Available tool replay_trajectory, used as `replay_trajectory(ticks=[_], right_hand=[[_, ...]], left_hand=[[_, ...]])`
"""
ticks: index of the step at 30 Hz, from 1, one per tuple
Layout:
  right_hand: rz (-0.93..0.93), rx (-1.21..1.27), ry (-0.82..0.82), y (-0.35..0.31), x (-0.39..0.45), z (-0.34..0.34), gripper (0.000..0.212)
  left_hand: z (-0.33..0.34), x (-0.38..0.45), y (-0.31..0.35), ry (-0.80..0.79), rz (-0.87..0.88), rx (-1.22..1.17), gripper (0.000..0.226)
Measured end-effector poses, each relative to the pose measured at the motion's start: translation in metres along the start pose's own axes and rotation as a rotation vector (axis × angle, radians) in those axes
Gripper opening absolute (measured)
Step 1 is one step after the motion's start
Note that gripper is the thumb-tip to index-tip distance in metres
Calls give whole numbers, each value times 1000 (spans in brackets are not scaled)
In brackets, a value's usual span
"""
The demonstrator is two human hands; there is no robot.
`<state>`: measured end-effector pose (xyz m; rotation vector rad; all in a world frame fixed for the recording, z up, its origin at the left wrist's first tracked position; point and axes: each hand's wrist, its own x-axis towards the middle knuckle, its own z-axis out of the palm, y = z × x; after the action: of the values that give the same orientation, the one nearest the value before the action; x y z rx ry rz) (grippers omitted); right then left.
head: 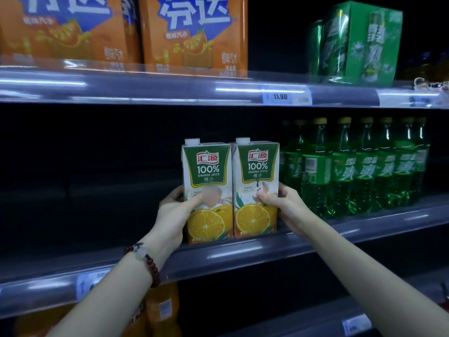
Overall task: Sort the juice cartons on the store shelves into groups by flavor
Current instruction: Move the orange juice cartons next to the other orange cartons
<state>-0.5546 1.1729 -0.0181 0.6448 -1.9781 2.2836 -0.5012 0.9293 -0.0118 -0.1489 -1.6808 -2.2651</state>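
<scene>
Two orange juice cartons stand side by side, touching, at the front of the middle shelf (315,235). Both are white and green with an orange slice at the bottom and a white cap. My left hand (173,211) grips the left carton (206,171) from its left side, thumb across the front. My right hand (284,203) grips the right carton (256,166) from its right side, thumb on the front.
A row of green soda bottles (359,166) stands just right of the cartons. Left of them the shelf is dark. Above sit orange soda packs (194,32) and a green can pack (357,45). Orange bottles (162,310) show on the shelf below.
</scene>
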Motion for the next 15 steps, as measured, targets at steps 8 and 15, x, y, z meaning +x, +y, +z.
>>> replay_trajectory(ticks=[8,15], right_hand=[[5,-8,26,-3,-5,2,51],[12,-10,52,0,-5,5,53]], left_hand=[[0,-7,5,-21,-17,19,63],[-1,-7,3,-3,-14,34,75]])
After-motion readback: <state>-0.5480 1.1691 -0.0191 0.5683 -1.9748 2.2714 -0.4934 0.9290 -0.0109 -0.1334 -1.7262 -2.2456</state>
